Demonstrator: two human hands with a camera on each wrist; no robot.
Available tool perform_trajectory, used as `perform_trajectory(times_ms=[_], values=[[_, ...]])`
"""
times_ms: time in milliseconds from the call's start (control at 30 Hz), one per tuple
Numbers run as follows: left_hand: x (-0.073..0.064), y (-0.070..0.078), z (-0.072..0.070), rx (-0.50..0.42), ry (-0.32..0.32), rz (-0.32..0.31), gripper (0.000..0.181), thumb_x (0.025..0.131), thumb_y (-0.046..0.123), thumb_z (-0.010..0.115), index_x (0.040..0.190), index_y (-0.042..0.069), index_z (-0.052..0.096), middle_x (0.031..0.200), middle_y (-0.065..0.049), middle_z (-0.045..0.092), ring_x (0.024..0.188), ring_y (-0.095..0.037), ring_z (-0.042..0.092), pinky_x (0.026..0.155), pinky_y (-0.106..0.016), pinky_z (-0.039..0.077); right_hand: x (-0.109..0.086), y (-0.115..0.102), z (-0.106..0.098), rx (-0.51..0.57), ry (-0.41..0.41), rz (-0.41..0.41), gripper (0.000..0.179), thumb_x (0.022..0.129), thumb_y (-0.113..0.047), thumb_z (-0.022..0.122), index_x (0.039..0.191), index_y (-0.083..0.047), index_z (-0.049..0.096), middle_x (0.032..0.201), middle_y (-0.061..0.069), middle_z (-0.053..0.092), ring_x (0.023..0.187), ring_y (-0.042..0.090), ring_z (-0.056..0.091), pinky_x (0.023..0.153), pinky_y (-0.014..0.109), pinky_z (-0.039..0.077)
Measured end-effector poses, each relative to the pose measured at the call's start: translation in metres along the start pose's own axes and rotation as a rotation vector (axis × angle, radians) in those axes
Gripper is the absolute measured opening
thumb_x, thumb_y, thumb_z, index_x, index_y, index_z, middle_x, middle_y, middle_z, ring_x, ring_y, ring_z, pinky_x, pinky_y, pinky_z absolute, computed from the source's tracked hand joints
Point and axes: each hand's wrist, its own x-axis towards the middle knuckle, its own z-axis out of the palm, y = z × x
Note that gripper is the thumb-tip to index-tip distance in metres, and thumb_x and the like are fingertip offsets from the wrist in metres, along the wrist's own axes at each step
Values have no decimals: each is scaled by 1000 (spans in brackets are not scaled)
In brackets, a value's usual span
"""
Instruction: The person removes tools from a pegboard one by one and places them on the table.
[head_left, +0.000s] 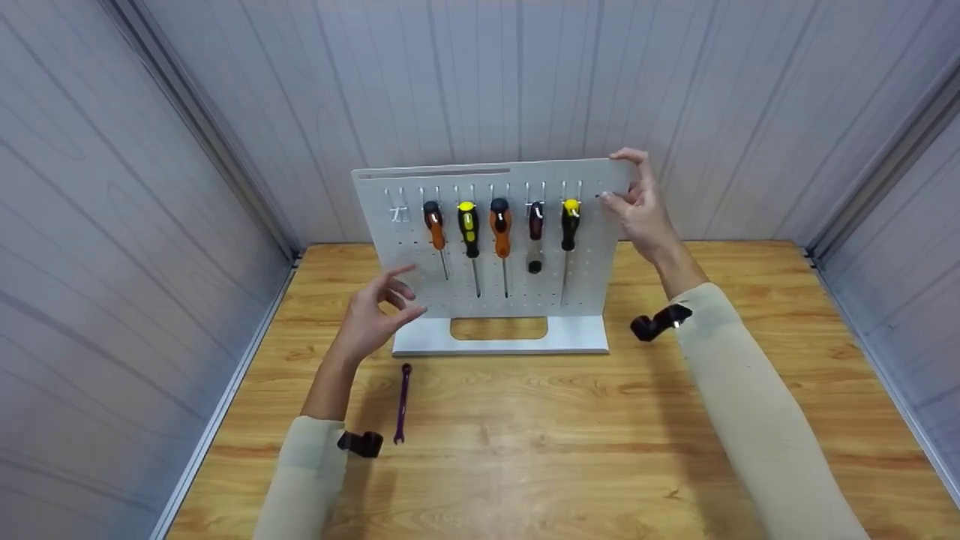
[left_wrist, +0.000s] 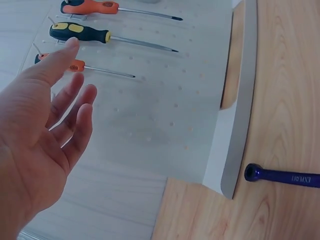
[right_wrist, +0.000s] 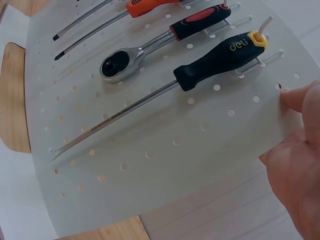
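Note:
A white pegboard stand [head_left: 420, 285] stands upright on the table, with screwdrivers and a ratchet wrench [head_left: 535, 232] hanging from its hooks. My right hand [head_left: 643, 210] grips the board's upper right corner, thumb on the front face and fingers over the edge. Near the board's lower left side is my left hand [head_left: 375, 311], holding nothing, its thumb and fingers spread apart. A purple combination wrench [head_left: 403, 405] lies on the table below that hand. In the right wrist view, a black and yellow screwdriver [right_wrist: 220, 59] hangs closest to the right hand.
The hook pair [head_left: 399, 214] at the board's far left holds no tool. An oblong cutout [head_left: 499, 328] runs through the stand's base. Pale panelled walls [head_left: 480, 82] rise behind and on both sides of the wooden table [head_left: 555, 450].

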Motion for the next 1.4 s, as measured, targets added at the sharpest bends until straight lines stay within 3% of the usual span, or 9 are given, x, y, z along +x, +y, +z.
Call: perform_trajectory(times_ms=[133,300,467,633,933,1400], values=[[7,6,3,-34,75,49,86,95,6,89,170,12,48,128,-24,71,108,-30,74,72,-19,56,0,0,0,3,6,11,54,111,10,55,151,-26,51,142,0,56,126,23,65,101,35,57],[13,11,7,-37,156,73,89,95,8,90,172,17,44,137,-26,70,119,-37,74,76,-23,57,1,1,3,20,10,20,54,111,11,54,149,-28,52,142,0,56,126,23,65,101,34,57],[18,13,12,-64,199,84,88,96,7,88,172,17,44,151,-23,67,130,-40,72,92,-46,69,3,1,7,40,-1,22,54,111,10,54,146,-30,53,143,0,56,128,24,63,102,35,56],[26,15,19,-98,198,111,95,96,3,88,175,14,37,165,-21,57,143,-44,67,103,-65,67,3,1,8,43,-4,11,53,111,11,54,146,-29,53,140,1,55,126,23,63,102,34,55],[42,18,31,-89,224,113,96,98,4,86,177,15,33,166,-21,56,143,-44,67,103,-65,67,3,0,3,32,-4,15,54,111,11,54,148,-28,52,142,1,55,129,24,61,107,40,51],[59,20,45,-107,239,113,93,100,3,83,177,17,33,160,-23,60,138,-45,70,104,-65,67,1,1,-1,35,-3,22,54,111,11,53,147,-29,52,141,2,56,129,24,62,105,38,54]])
